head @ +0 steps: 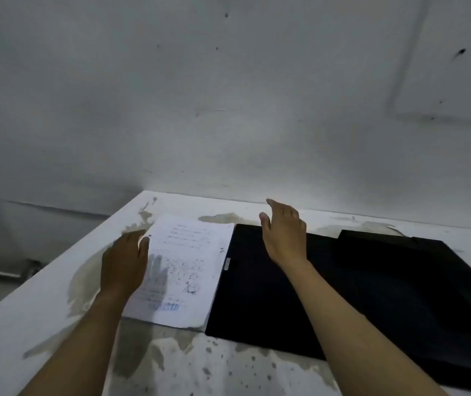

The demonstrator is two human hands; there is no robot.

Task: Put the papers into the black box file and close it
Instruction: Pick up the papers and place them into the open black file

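Papers (pixel 184 270) flat on stained white table (pixel 28 304), touching left edge of black box file (pixel 285 295), file lying flat. Left hand (pixel 124 265) at papers' left edge, grip unclear. Right hand (pixel 284 232) spread, empty, above file.

I am watching through a single head-worn wide-angle camera, which is looking forward and down from above the near edge of the white tabletop (pixel 14 332). It is facing the grey wall (pixel 228 95) behind the far edge, and that wall is filling the upper half of the view. It is sitting close, with both forearms entering from the bottom edge. No second view is sharing the scene.
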